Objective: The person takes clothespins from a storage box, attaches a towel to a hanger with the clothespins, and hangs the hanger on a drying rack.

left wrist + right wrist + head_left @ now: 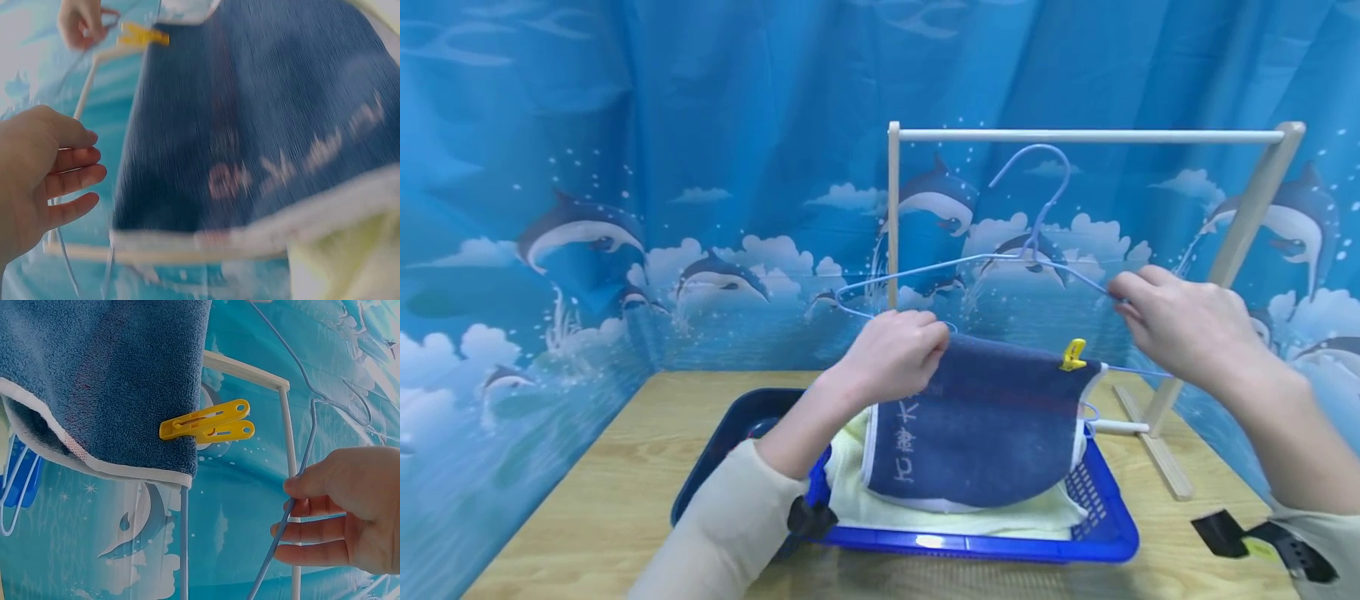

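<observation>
A light-blue wire hanger [936,267] is held up above the basket, its hook on top. My right hand [1180,321] pinches its right shoulder between thumb and fingers, plainest in the right wrist view. A dark blue towel [985,425] with pale edging and lettering hangs over the lower bar. One yellow clothespin [209,422] clips the towel's top near its right edge. My left hand [895,354] is by the towel's left top edge; in the left wrist view its fingers [78,181] are loosely bent beside the towel, with nothing seen between them.
A blue basket [970,543] with pale yellow cloth [955,521] stands below the towel. Left of it is a dark basin [715,442], partly hidden by my forearm. Behind stands a wooden rack with a white top rail [1090,136]; a dolphin-print curtain [760,167] backs the table.
</observation>
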Demonstrator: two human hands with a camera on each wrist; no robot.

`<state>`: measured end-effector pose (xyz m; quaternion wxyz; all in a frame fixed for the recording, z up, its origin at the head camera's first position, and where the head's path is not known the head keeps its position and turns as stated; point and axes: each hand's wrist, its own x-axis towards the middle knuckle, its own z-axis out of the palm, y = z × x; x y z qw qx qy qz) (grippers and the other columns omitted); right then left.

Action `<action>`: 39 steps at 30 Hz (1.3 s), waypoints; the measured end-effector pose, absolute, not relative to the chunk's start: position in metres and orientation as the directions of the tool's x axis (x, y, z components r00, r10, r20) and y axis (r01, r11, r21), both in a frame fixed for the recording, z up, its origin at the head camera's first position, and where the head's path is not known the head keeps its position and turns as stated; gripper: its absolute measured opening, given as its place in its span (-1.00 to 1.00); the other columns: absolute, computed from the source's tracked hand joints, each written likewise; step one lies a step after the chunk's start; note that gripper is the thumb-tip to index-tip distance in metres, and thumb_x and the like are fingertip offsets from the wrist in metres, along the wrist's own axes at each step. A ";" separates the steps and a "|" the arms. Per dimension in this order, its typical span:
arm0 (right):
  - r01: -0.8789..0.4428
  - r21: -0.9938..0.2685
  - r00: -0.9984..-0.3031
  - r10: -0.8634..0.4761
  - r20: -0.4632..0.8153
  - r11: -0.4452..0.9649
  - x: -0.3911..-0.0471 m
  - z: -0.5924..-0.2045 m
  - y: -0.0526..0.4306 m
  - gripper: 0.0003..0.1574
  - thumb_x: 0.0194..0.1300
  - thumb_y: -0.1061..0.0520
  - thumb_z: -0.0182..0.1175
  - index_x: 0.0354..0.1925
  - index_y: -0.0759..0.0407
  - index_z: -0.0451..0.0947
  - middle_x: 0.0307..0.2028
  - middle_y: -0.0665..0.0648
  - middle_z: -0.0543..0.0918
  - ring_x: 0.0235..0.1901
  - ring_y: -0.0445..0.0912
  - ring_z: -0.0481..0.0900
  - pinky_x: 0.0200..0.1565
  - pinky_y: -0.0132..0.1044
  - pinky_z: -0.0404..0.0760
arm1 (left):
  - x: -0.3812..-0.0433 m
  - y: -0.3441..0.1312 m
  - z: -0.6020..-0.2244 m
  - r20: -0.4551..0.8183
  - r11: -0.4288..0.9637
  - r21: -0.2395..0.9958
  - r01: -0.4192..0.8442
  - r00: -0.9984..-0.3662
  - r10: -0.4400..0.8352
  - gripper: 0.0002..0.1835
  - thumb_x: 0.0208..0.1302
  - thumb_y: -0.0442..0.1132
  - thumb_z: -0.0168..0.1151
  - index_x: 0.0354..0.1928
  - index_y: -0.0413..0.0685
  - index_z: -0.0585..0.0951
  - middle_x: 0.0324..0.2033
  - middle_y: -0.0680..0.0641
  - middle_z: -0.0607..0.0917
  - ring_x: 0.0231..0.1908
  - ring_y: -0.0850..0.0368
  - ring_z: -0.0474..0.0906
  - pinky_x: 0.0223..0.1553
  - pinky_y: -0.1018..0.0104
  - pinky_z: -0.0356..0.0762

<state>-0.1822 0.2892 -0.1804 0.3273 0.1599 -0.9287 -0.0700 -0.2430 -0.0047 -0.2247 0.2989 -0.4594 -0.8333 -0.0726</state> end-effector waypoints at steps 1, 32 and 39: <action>-0.254 0.237 -0.728 -0.346 0.592 0.938 -0.182 -0.181 0.289 -0.85 0.18 0.27 0.21 -0.23 0.18 0.51 -0.40 0.16 0.54 -0.68 -0.10 0.31 -0.74 -0.26 0.22 | -0.245 -0.013 -0.227 0.572 0.580 -0.122 0.805 -0.421 0.704 -0.86 0.22 -0.36 0.12 -0.44 0.00 0.58 -0.56 0.08 0.52 -0.55 0.22 0.36 -0.50 0.42 0.32; -0.249 0.216 -0.750 -0.329 0.573 0.944 -0.178 -0.179 0.290 -0.84 0.22 0.24 0.18 -0.18 0.18 0.53 -0.35 0.17 0.56 -0.68 -0.09 0.33 -0.72 -0.23 0.27 | -0.319 -0.143 -0.315 0.280 0.903 0.322 0.284 -0.940 0.196 -0.86 0.17 -0.20 0.17 -0.47 -0.07 0.48 -0.62 -0.02 0.46 -0.59 0.08 0.35 -0.54 0.27 0.27; -0.251 0.205 -0.756 -0.324 0.569 0.946 -0.177 -0.180 0.291 -0.84 0.22 0.25 0.17 -0.18 0.17 0.52 -0.38 0.16 0.55 -0.69 -0.11 0.28 -0.71 -0.26 0.24 | -0.333 -0.149 -0.331 0.090 0.929 0.296 0.223 -0.975 0.205 -0.88 0.22 -0.24 0.11 -0.33 -0.12 0.58 -0.51 -0.04 0.56 -0.51 0.09 0.44 -0.49 0.26 0.39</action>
